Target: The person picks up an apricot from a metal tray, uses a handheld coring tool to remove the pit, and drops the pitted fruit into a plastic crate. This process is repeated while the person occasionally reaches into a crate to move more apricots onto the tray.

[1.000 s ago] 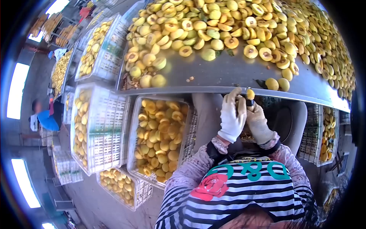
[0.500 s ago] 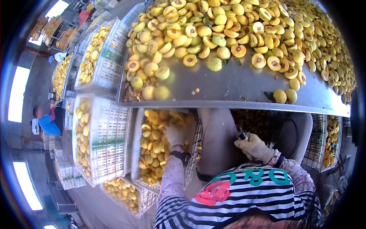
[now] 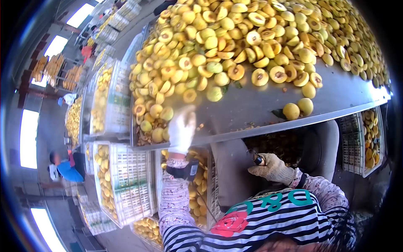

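Note:
Halved yellow stone fruits, apparently peaches (image 3: pixel 277 74), many with brown pits showing, lie heaped on a metal table (image 3: pixel 252 105). My left hand (image 3: pixel 181 130), in a white glove, is over the table's front edge near the left corner. Motion smears its fingers, so I cannot see whether anything is in them. Beneath that forearm stands a crate of pitless-looking halves (image 3: pixel 199 197). Low over my lap, my gloved right hand (image 3: pixel 273 169) is closed around a small dark-handled tool (image 3: pixel 257 158) with a thin metal end. Two fruits (image 3: pixel 298 110) sit apart near the table edge.
White plastic crates (image 3: pixel 126 180) full of fruit are stacked at the left, and another crate (image 3: pixel 364 143) stands at the right. Dark pieces lie in a container (image 3: pixel 279 145) between my knees. A person in blue (image 3: pixel 69 170) is farther left.
My left hand has risen from the fruit in the crate to the table's front edge. My right hand still holds the tool over my lap. The view has shifted.

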Demonstrator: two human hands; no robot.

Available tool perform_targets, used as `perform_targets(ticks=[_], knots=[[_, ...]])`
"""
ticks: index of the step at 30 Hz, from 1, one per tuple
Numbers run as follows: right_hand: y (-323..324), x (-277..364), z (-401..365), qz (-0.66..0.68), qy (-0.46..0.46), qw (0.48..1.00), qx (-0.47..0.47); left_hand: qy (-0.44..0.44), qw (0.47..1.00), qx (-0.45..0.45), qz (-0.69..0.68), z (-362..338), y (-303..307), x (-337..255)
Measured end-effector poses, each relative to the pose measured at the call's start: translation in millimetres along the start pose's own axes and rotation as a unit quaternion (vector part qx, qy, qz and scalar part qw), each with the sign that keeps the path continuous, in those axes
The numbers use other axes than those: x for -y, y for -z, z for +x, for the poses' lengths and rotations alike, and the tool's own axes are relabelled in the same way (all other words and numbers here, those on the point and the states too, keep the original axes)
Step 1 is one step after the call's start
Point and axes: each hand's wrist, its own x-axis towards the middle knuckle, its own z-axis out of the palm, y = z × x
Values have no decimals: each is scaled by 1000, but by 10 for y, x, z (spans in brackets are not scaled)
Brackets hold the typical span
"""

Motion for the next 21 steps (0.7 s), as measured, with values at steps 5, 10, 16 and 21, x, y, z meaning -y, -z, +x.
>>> perform_targets(ticks=[5,10,16,21], knots=[[77,-73,-74,102,8,995,-18,-109,966,116,202,571,-837,-78],[211,-51,-169,112,42,993,2,-40,975,162,144,612,-961,-263],[391,157,-285,265,68,961,37,176,843,179,-475,-413,-834,-1135],[194,143,-195,160,42,986,-4,181,869,41,-458,-964,-1153,-1492]])
